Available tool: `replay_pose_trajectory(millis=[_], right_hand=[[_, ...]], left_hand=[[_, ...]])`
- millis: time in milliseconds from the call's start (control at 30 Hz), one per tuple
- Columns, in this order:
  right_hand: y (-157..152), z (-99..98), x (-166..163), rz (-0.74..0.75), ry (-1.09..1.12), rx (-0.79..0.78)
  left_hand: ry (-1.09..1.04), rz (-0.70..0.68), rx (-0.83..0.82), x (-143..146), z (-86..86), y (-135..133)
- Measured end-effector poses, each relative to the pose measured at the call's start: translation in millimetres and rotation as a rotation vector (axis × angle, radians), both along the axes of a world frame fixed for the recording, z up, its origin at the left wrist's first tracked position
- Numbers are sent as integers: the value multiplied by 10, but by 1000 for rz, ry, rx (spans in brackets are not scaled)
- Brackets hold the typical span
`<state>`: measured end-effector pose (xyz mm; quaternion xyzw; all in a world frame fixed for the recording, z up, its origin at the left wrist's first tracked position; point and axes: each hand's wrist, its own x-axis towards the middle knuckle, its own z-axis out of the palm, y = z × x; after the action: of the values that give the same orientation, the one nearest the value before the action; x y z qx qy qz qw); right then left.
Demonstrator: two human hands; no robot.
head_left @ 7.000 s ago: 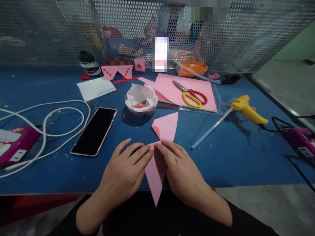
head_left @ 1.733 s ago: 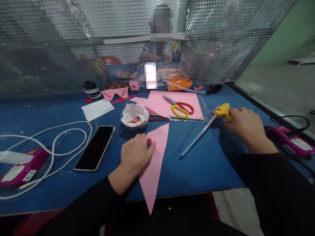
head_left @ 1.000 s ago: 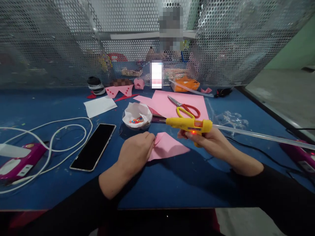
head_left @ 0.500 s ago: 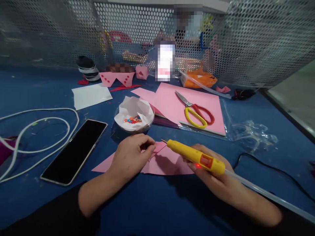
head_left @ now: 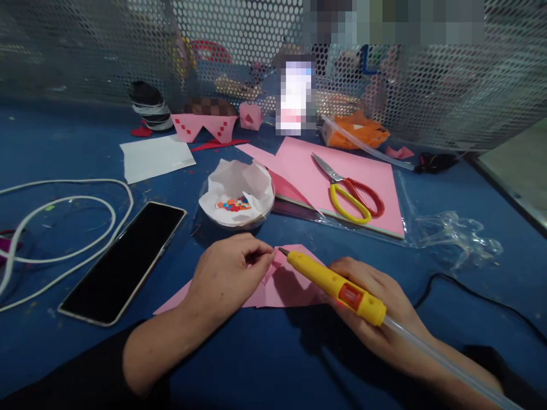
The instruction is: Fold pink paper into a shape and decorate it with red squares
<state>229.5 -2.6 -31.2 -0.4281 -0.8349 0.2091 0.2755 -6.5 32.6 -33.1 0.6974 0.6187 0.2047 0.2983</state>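
Fingers (head_left: 261, 246) of the left hand (head_left: 226, 276), two hands counted: thumb and fingertips pinched together on a small raised fold of the pink folded paper (head_left: 294, 290). Right hand (head_left: 395, 304) wrapped around one yellow glue gun (head_left: 318, 272); its grip and trigger hidden by that hand. Nozzle (head_left: 284, 251) just beside the left fingertips; contact with paper cannot be determined. One clear glue stick (head_left: 444, 362) runs from the gun's rear, cut off at the bottom edge.

Paper position: flat on the blue worktop (head_left: 256, 364), below both hands, its middle covered by the left hand and wrist.

Other items, counted: one dark-screened phone (head_left: 123, 262), left; one pair of scissors (head_left: 337, 177), one yellow handle and one red, lying on the pink sheets (head_left: 294, 156), number not clear; one paper-lined bowl (head_left: 267, 188) of small coloured pieces (head_left: 233, 205), too many and too small to count; one white sheet (head_left: 156, 158); one orange packet (head_left: 359, 134). Lit screen (head_left: 294, 94) at rear: pixelated, unreadable. White cable (head_left: 131, 199) and purple object (head_left: 5, 245): both cut off at left edge.
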Motion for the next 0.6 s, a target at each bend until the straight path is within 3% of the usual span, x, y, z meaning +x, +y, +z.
replay_pose_trajectory(millis=[600], right_hand=[[-13, -16, -43, -41, -55, -12]], left_hand=[[39, 22, -24, -2, -14, -1]])
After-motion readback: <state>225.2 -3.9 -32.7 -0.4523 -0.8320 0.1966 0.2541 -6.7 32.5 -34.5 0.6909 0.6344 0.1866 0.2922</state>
